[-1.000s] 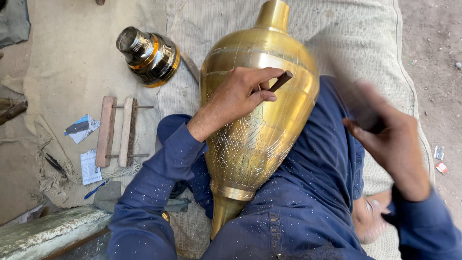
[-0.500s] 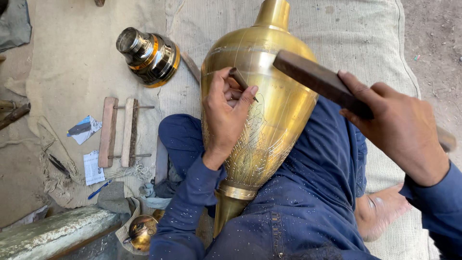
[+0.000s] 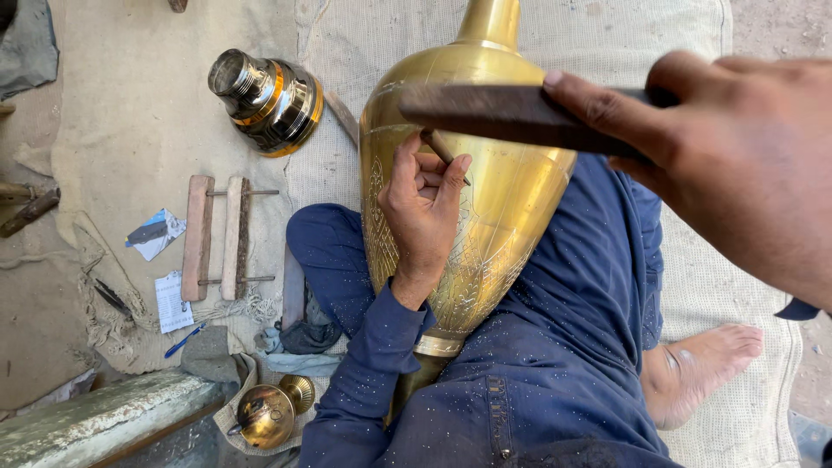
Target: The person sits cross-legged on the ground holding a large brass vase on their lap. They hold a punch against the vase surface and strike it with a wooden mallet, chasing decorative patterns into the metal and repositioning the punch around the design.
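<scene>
A large brass vase (image 3: 511, 199) lies across my lap, its neck pointing away from me, with fine engraved patterns on its lower body. My left hand (image 3: 423, 204) rests on the vase and pinches a thin dark chisel (image 3: 442, 152) whose tip touches the brass. My right hand (image 3: 737, 156) is raised close to the camera and grips a dark wooden mallet bar (image 3: 511, 117), held above the chisel's head. I sit cross-legged in blue clothes, with one bare foot (image 3: 698, 368) showing at the right.
A second, darker banded metal vessel (image 3: 269, 100) lies on the cloth at the upper left. A small wooden clamp frame (image 3: 217, 236), paper scraps and a blue pen (image 3: 185, 340) lie left of my knee. A small brass pot (image 3: 269, 412) sits near a stone block (image 3: 95, 425).
My right hand has swung the wooden bar from the right side up and over the vase, nearer the camera. My left hand shifted down the vase and set the chisel upright.
</scene>
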The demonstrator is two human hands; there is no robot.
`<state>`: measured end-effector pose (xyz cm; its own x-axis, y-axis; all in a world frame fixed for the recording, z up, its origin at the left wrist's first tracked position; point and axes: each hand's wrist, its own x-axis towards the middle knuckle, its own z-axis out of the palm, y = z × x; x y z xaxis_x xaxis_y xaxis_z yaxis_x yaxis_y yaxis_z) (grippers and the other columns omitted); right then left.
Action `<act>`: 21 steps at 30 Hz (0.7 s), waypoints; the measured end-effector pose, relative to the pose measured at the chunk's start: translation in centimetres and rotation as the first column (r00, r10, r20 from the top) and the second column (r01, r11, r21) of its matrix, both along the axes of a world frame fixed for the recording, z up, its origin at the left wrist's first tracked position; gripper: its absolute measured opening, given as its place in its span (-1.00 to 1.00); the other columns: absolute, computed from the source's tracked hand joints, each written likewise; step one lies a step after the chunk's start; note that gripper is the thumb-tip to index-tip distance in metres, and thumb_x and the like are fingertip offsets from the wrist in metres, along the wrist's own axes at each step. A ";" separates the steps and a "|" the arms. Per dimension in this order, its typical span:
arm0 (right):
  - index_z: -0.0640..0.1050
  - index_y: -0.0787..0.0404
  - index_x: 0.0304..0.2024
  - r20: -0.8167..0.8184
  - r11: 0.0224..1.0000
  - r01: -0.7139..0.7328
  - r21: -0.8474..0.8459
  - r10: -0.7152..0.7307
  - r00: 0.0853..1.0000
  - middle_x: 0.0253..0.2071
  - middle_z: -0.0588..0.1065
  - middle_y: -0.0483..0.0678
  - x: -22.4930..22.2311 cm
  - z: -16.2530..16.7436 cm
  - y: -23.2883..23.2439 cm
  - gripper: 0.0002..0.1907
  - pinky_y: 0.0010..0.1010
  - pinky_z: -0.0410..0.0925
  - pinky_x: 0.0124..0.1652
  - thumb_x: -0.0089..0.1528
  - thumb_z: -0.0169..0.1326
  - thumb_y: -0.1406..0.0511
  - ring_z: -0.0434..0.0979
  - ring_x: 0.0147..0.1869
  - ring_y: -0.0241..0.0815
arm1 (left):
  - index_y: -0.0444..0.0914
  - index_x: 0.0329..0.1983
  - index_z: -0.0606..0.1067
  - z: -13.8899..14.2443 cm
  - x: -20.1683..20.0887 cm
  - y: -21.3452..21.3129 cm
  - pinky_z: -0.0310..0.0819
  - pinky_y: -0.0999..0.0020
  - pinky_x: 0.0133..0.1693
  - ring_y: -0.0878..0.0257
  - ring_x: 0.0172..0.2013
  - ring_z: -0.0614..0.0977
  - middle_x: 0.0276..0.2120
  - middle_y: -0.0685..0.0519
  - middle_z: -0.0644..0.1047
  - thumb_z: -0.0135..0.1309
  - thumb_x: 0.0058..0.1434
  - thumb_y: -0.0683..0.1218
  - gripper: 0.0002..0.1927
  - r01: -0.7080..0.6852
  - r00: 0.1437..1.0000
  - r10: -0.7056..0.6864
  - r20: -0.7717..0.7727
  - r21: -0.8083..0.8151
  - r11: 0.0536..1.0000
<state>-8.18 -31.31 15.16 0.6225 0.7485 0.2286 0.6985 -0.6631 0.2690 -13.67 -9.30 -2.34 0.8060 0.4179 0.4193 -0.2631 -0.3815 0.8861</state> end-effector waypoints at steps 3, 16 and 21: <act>0.42 -0.13 0.48 -0.068 0.998 0.020 0.061 -0.015 0.998 -0.39 0.52 -0.05 0.2 0.5 0.1 -0.26 -0.33 0.44 -0.44 0.24 0.24 0.08 0.55 -0.47 -0.15 | -0.34 0.26 0.41 -0.1 0.2 0.1 0.64 0.50 -0.39 0.36 -0.39 0.68 -0.39 0.06 0.58 0.28 0.31 -0.18 -0.51 0.017 1.000 -0.017 0.007 0.031 0.999; 0.39 -0.05 0.45 -0.365 0.874 0.180 0.451 -0.003 0.931 -0.14 0.56 0.07 0.3 -4.7 -4.6 -0.22 -0.36 0.49 -0.17 0.18 0.30 0.18 0.61 -0.18 -0.11 | -0.24 0.26 0.48 2.2 2.4 2.6 0.62 0.43 -0.33 0.33 -0.40 0.70 -0.37 -0.01 0.65 0.34 0.21 -0.16 -0.46 0.348 0.936 -0.328 -0.124 0.205 0.915; 0.42 0.06 0.43 -0.454 0.841 0.294 0.454 -0.066 0.888 0.01 0.59 0.12 -1.2 -7.3 -6.0 -0.18 -0.30 0.53 -0.02 0.10 0.37 0.29 0.65 -0.03 -0.07 | -0.21 0.24 0.51 3.7 3.8 2.7 0.58 0.38 -0.37 0.31 -0.45 0.68 -0.40 -0.02 0.66 0.35 0.16 -0.14 -0.45 0.461 0.878 -0.386 -0.282 0.281 0.842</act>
